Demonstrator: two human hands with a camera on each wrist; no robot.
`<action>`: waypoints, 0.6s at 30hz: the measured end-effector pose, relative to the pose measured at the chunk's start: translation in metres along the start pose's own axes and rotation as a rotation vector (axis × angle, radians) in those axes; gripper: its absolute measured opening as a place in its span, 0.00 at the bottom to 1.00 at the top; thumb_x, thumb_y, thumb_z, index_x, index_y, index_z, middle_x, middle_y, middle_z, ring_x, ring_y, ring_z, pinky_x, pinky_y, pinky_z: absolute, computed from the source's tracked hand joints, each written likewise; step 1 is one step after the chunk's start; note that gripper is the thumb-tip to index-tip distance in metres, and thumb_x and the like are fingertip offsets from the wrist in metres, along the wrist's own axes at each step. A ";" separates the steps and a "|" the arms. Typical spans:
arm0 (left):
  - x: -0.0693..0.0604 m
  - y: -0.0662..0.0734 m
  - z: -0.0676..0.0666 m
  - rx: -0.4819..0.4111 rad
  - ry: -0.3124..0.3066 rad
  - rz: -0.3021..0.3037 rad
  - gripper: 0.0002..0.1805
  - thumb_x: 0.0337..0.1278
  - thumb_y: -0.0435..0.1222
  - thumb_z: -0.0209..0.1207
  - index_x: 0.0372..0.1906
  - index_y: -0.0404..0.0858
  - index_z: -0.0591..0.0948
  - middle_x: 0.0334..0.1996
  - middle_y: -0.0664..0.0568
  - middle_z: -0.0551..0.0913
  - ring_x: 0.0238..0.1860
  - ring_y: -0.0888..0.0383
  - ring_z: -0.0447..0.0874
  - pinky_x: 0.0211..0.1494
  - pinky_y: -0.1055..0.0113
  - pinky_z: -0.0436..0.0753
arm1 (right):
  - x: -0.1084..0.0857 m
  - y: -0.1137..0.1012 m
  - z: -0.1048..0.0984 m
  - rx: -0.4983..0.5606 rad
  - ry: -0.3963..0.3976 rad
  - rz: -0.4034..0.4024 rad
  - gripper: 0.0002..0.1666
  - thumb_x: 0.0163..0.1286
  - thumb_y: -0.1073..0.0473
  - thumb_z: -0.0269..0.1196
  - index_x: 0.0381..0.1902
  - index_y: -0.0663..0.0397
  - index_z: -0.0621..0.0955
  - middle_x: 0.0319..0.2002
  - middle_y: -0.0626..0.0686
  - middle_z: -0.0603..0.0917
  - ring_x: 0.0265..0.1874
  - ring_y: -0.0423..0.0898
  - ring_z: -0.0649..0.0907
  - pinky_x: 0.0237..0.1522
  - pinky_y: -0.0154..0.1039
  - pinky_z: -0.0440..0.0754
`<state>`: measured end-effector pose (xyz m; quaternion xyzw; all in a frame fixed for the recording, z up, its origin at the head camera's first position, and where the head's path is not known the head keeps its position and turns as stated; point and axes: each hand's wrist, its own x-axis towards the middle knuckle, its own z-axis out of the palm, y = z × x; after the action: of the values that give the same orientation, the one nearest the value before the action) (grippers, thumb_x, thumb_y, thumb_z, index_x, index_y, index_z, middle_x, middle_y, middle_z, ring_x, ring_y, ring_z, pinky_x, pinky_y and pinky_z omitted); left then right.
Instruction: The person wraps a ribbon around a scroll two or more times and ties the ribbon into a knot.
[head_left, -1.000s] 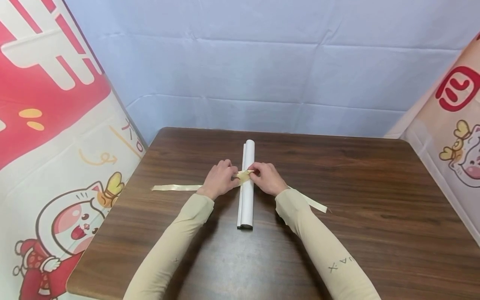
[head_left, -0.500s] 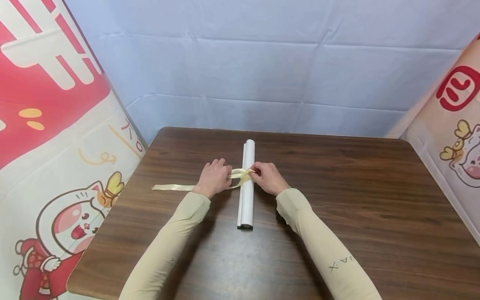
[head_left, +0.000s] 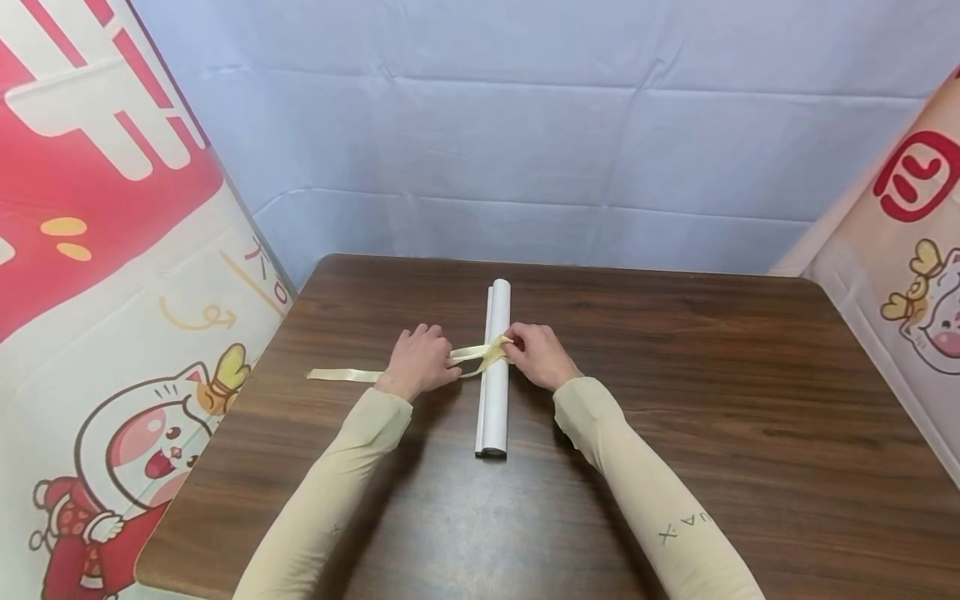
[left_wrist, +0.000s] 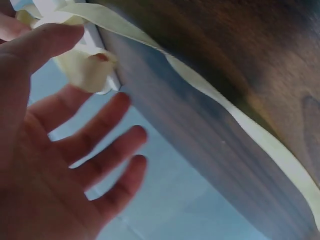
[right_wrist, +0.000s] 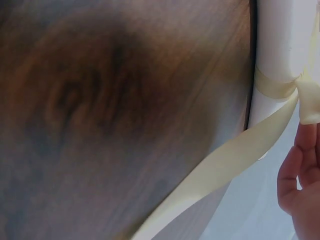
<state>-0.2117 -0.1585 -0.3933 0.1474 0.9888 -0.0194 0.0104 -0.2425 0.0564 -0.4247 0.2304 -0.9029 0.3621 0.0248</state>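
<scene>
A white rolled-up sheet [head_left: 492, 408] lies lengthwise on the table, with a pale yellow satin ribbon [head_left: 495, 353] tied round its middle. My left hand [head_left: 420, 360], left of the roll, holds a ribbon loop drawn out from the knot. In the left wrist view that loop [left_wrist: 85, 72] sits between thumb and index finger; the other fingers are spread. Right of the roll, my right hand [head_left: 542, 354] pinches the ribbon close to the knot. The right wrist view shows its fingers [right_wrist: 289, 175] at a ribbon loop [right_wrist: 310, 102]; part of this hand is cut off.
A dark wood-grain table [head_left: 675, 400] bears the roll. One ribbon tail [head_left: 345, 375] stretches left past my left wrist; another tail [right_wrist: 215, 170] trails from the knot in the right wrist view. A pale blue cloth [head_left: 487, 150] hangs behind, with printed banners [head_left: 150, 333] at the sides.
My left hand has moved left from the roll, drawing the ribbon loop out with it. My right hand stays near the knot. The ribbon tail beside the right forearm is out of sight in the head view.
</scene>
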 end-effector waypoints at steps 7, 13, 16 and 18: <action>-0.008 0.001 -0.009 -0.016 -0.071 -0.114 0.11 0.49 0.45 0.65 0.25 0.42 0.81 0.37 0.46 0.80 0.44 0.47 0.77 0.47 0.50 0.76 | -0.001 0.000 0.000 -0.016 0.004 0.002 0.07 0.67 0.60 0.60 0.38 0.56 0.84 0.32 0.52 0.86 0.30 0.44 0.81 0.37 0.40 0.79; -0.013 -0.001 -0.012 -0.028 -0.133 -0.163 0.10 0.50 0.39 0.65 0.38 0.39 0.83 0.45 0.44 0.81 0.49 0.45 0.76 0.51 0.48 0.76 | -0.001 0.000 0.001 -0.026 0.013 -0.008 0.07 0.67 0.61 0.59 0.38 0.56 0.84 0.31 0.52 0.87 0.29 0.44 0.81 0.37 0.39 0.78; -0.015 -0.002 -0.012 -0.029 -0.154 -0.173 0.10 0.52 0.37 0.63 0.40 0.38 0.83 0.46 0.43 0.81 0.50 0.45 0.76 0.52 0.48 0.76 | 0.000 -0.002 0.000 -0.035 0.021 -0.005 0.07 0.67 0.62 0.60 0.37 0.57 0.84 0.31 0.52 0.86 0.28 0.44 0.80 0.36 0.38 0.78; -0.016 -0.002 -0.013 -0.026 -0.157 -0.176 0.10 0.53 0.35 0.61 0.41 0.38 0.83 0.46 0.42 0.81 0.50 0.44 0.77 0.52 0.48 0.76 | 0.000 -0.002 -0.001 -0.041 0.025 0.002 0.07 0.67 0.62 0.60 0.38 0.57 0.84 0.30 0.52 0.86 0.28 0.44 0.79 0.35 0.38 0.77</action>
<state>-0.1971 -0.1650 -0.3802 0.0579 0.9943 -0.0188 0.0880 -0.2413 0.0554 -0.4227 0.2246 -0.9099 0.3465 0.0404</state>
